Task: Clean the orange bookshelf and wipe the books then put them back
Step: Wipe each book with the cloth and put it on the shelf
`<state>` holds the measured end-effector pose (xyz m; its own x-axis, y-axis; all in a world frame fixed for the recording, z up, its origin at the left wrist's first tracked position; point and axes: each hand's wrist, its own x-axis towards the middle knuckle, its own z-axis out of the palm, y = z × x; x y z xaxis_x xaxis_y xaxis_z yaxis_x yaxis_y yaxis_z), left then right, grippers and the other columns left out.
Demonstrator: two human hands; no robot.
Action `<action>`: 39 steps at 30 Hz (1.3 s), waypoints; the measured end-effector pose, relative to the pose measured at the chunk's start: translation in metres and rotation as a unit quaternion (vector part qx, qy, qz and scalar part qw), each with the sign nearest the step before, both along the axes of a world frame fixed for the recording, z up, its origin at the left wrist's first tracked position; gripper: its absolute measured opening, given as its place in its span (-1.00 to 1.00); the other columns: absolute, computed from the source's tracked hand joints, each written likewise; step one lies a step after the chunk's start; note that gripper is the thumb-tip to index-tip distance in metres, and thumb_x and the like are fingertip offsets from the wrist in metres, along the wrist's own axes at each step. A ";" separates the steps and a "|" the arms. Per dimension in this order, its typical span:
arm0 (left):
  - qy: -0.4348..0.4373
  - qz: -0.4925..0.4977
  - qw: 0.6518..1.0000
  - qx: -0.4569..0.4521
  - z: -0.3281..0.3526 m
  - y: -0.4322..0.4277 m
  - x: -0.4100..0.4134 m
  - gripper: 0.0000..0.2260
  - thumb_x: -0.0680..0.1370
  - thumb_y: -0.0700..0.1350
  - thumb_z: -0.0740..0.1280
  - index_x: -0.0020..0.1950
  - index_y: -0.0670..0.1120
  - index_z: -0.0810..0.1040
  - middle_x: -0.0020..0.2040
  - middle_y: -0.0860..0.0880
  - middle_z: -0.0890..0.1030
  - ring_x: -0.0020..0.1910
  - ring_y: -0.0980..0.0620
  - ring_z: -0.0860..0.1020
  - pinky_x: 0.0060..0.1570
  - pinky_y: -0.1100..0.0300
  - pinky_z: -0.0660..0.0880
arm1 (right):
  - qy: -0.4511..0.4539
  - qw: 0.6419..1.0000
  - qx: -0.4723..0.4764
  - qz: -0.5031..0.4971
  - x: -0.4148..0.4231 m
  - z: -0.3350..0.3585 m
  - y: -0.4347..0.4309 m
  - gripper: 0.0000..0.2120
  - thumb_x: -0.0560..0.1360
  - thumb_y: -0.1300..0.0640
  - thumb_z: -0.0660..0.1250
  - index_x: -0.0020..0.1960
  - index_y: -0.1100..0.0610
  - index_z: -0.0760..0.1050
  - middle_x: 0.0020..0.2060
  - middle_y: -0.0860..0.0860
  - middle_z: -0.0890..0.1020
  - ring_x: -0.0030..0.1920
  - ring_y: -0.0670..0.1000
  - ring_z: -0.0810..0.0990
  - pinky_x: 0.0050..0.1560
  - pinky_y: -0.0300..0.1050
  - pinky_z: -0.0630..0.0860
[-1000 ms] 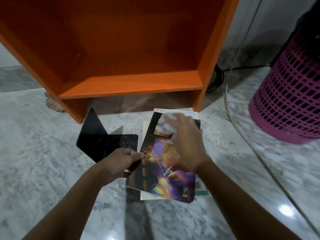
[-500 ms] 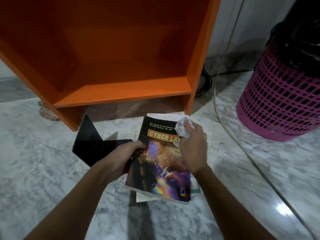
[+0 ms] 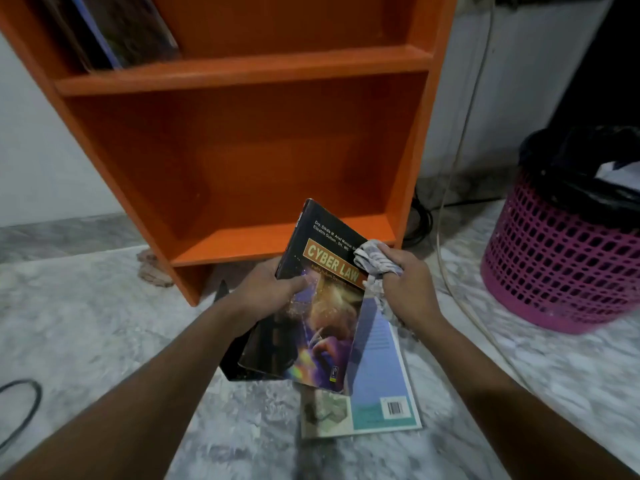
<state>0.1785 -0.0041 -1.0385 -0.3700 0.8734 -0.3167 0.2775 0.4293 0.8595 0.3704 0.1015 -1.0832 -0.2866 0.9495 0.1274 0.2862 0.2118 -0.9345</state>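
Note:
My left hand (image 3: 273, 289) grips the left edge of a dark book titled CYBER LAW (image 3: 311, 306), lifted and tilted above the floor in front of the orange bookshelf (image 3: 242, 161). My right hand (image 3: 405, 282) holds a crumpled grey-white cloth (image 3: 375, 259) against the book's upper right corner. A pale blue book (image 3: 381, 382) lies flat on the marble floor beneath the lifted one. The bookshelf's lower compartment holds nothing; several books (image 3: 117, 29) lean in the upper left compartment.
A pink mesh bin (image 3: 561, 258) with a black liner stands at the right. A pale cable (image 3: 460, 174) runs down the wall and across the floor beside it. A black flat object (image 3: 235, 362) lies under the lifted book. A dark cord loop (image 3: 24, 407) lies at the left.
The CYBER LAW book has been lifted off the stack and tilted up toward the shelf. The blue book below is uncovered. The view has tilted upward, showing the upper shelf.

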 end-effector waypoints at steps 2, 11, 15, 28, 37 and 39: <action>0.020 -0.006 1.000 0.022 0.036 -0.002 -0.009 -0.90 0.58 -0.04 0.36 0.08 0.06 0.56 0.04 -0.07 0.66 0.04 -0.11 0.62 0.11 -0.07 0.51 | -0.009 0.999 0.045 0.012 -0.007 0.032 0.001 -0.57 0.53 0.40 0.17 0.29 0.09 0.55 0.10 -0.03 0.57 0.01 -0.28 0.52 -0.12 -0.60 0.35; 0.074 0.066 0.962 0.256 0.191 -0.049 -0.029 -0.83 0.58 0.00 0.32 0.16 0.16 0.49 0.05 0.13 0.65 0.00 0.10 0.64 0.00 0.10 0.57 | 0.076 0.981 0.161 0.076 -0.059 0.201 -0.013 -0.47 0.47 0.46 0.16 0.34 0.10 0.52 0.20 -0.05 0.55 0.18 -0.16 0.48 0.13 -0.51 0.36; 0.070 0.155 0.915 0.367 0.249 -0.055 -0.039 -0.83 0.58 0.04 0.32 0.16 0.21 0.45 0.08 0.15 0.62 0.03 0.10 0.62 -0.13 0.19 0.55 | 0.106 0.973 0.176 0.100 -0.082 0.269 -0.013 -0.55 0.51 0.43 0.15 0.20 0.03 0.59 0.03 -0.09 0.58 -0.04 -0.26 0.52 -0.12 -0.52 0.43; 0.182 0.349 0.753 0.528 0.310 0.047 -0.125 -0.75 0.65 -0.10 0.23 0.34 -0.01 0.44 0.05 0.06 0.57 -0.04 0.17 0.54 -0.08 0.30 0.51 | 0.070 0.981 0.157 0.093 -0.147 0.358 0.053 -0.50 0.48 0.44 0.13 0.26 0.05 0.59 0.01 0.05 0.69 -0.29 -0.19 0.65 -0.41 -0.39 0.47; 0.386 0.475 0.725 0.318 0.277 0.137 -0.193 -0.54 0.46 -0.32 0.29 0.36 -0.11 0.37 0.24 -0.14 0.41 0.26 -0.18 0.28 0.32 -0.10 0.20 | 0.026 0.978 0.168 0.118 -0.195 0.366 0.090 -0.54 0.52 0.42 0.15 0.33 0.12 0.50 -0.06 0.11 0.66 -0.50 -0.26 0.52 -0.55 -0.43 0.33; 0.429 0.483 0.715 0.266 0.275 0.146 -0.199 -0.43 0.45 -0.30 0.33 0.44 -0.11 0.26 0.35 -0.20 0.24 0.30 -0.19 0.19 0.34 -0.14 0.21 | 0.036 0.980 0.145 0.131 -0.201 0.366 0.093 -0.60 0.49 0.44 0.14 0.17 0.15 0.59 -0.26 0.05 0.66 -0.57 -0.21 0.49 -0.57 -0.38 0.34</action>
